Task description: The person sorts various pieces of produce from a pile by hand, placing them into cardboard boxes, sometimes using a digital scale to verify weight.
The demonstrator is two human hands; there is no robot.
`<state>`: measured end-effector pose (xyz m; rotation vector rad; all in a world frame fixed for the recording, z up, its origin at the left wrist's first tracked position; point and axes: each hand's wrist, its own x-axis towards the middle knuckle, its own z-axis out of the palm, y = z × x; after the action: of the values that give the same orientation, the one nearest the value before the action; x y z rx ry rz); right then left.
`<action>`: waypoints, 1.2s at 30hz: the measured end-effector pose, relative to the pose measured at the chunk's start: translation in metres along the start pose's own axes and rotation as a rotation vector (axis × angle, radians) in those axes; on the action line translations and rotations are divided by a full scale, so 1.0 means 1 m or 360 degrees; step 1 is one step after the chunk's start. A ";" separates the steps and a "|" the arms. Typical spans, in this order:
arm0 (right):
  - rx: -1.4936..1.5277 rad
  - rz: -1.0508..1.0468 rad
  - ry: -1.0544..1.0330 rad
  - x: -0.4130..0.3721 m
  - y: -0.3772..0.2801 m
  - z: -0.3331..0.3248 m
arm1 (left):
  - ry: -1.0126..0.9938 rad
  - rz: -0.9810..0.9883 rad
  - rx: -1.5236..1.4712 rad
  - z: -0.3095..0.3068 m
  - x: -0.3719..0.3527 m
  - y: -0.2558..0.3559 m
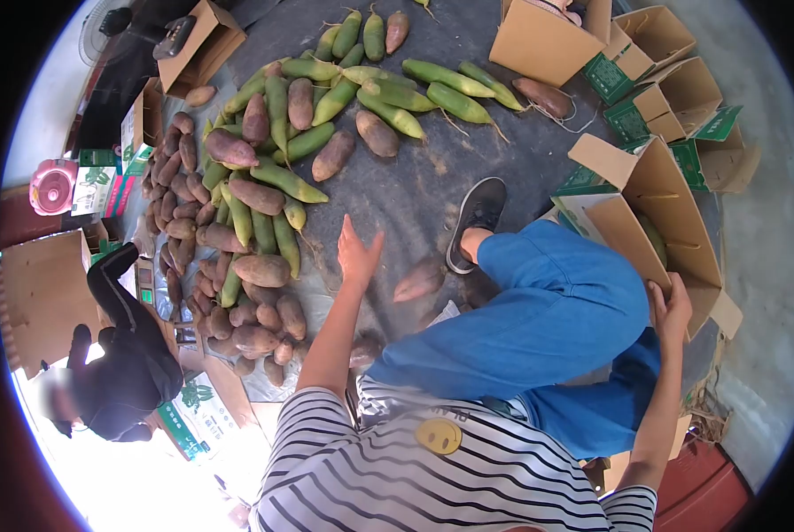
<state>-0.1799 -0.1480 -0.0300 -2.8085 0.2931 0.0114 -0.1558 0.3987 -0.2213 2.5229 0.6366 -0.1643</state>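
My left hand (359,254) is raised over the dark ground sheet, its fingers stretched out and nothing in it. Closest to it are long green radishes (288,249) and large reddish-brown roots (260,270) that look like sweet potatoes. One such root (419,279) lies between my left hand and my shoe. Over on the right, my right hand (672,308) grips the lower edge of an opened cardboard box (626,232). The box stands beside my bent knee with its flaps spread. Something green shows inside it, mostly hidden by the wall.
More open cartons (667,102) line the right wall, and another carton (548,40) stands at the top. Smaller reddish roots (184,186) are heaped on the left. A person in black (136,377) is at the lower left, near a printed carton (198,417). A pink fan (52,187) stands behind.
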 end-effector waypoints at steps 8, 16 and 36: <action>0.0014 -0.0020 0.0011 0.002 -0.002 -0.001 | -0.0757 -0.0158 -0.0039 -0.010 0.004 0.009; -0.0040 -0.0054 0.0052 0.003 -0.001 0.000 | -0.0584 0.0099 -0.0100 -0.016 0.042 -0.001; 0.0015 0.0057 -0.0033 0.006 -0.004 0.000 | -0.0041 0.0190 0.0186 -0.011 0.098 0.044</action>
<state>-0.1732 -0.1457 -0.0287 -2.7915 0.3379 0.0474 -0.0490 0.4116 -0.2149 2.6581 0.4768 -0.1959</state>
